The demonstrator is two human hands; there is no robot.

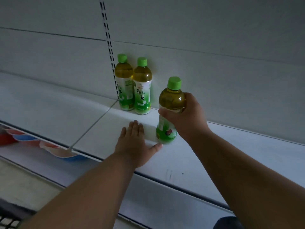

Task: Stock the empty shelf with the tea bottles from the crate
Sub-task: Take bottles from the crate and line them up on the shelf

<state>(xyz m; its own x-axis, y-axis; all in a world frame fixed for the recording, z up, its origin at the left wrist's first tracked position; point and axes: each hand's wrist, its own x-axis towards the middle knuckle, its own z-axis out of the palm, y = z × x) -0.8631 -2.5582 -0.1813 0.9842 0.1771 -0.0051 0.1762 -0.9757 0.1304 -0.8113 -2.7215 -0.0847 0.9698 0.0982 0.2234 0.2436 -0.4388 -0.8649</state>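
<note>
- Three clear plastic tea bottles with bright green caps and green-and-white labels are in view, all filled with yellow-green tea.
- Two of them stand upright on the white metal shelf (231,154), side by side and touching: the rear-left tea bottle (124,83) and the rear-right tea bottle (142,86). Both stand against the pale back panel (214,30), just right of the slotted upright rail (108,38).
- The third tea bottle (170,111) is in front of and to the right of that pair, apart from them. It is close to upright, its base at the shelf surface; whether it rests there I cannot tell.
- The right hand (186,116) grips this third bottle around its middle, thumb across the front and fingers wrapped behind.
- The left hand (133,142) lies flat on the shelf, palm down, fingers straight and close together. It is just left of the third bottle, with the thumb stretched out to that bottle's base.
- One seam (92,126) crosses the shelf from the rail's foot toward the front edge, left of the left hand.
- Below the shelf's front edge, to the left, red, blue and white packaging (49,146) shows on a lower level, too blurred to identify.
- The light is dim and greyish.
- A dark rounded shape (227,223) sits at the bottom edge, under the right forearm.
</note>
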